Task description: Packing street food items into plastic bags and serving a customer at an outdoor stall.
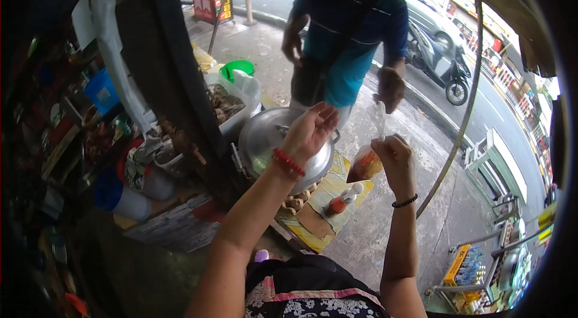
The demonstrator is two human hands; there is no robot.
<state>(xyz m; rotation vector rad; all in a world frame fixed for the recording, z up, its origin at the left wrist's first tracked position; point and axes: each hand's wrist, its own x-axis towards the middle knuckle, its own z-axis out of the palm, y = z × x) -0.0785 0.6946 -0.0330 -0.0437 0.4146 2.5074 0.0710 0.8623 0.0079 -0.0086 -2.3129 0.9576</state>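
Note:
My right hand (396, 155) pinches the gathered neck of a clear plastic bag (365, 163) that hangs with reddish-brown contents. The bag's upper end reaches up to the hand (391, 88) of a person facing me; whether that hand grips it is unclear. My left hand (314, 128), a red bead bracelet at its wrist, is held palm up with fingers apart and nothing in it, above a large lidded metal pot (262, 137). Below the bag, a bottle of red sauce (337, 205) stands on a yellow-patterned table covering (316, 246), beside an egg tray (295, 203).
A dark post (180, 47) rises left of the pot, near a white container of food (230, 115) and a green bucket (238, 70). A thin pole (465, 115) slants at the right. Beyond it are a bench (501, 164) and a parked motorcycle (438, 54).

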